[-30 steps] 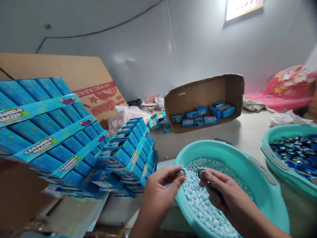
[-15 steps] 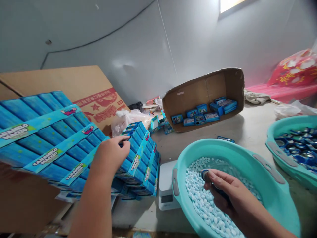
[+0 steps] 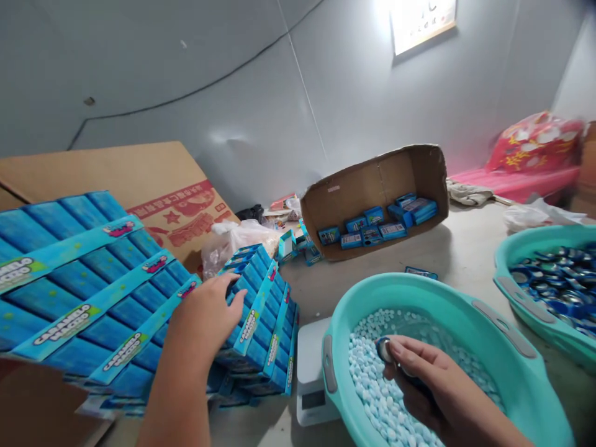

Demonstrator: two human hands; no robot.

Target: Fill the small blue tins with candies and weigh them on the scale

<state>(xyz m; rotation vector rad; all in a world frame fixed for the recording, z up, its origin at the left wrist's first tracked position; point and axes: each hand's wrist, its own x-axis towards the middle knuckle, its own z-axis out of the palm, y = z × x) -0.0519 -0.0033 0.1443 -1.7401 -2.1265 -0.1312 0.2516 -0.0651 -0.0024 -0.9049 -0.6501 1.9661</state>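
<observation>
My left hand (image 3: 205, 316) reaches onto the small stack of blue display boxes (image 3: 263, 323), its fingers curled over the open slots on top; what they grip is hidden. My right hand (image 3: 419, 385) lies in the teal basin (image 3: 465, 310) over the pale blue candies (image 3: 382, 397). Thumb and fingers pinch a small round silver tin (image 3: 384, 349) just above the candies.
A big stack of blue display trays (image 3: 69, 292) fills the left. A white scale (image 3: 310, 372) sits by the basin. A tipped cardboard box (image 3: 372, 198) holds small blue boxes. A second teal basin (image 3: 549, 279) with blue tins stands right. A printed carton (image 3: 139, 180) leans behind.
My left hand left the basin, reached to the small stack of display boxes and now rests lower on it. My right hand sank nearer the candies with the tin.
</observation>
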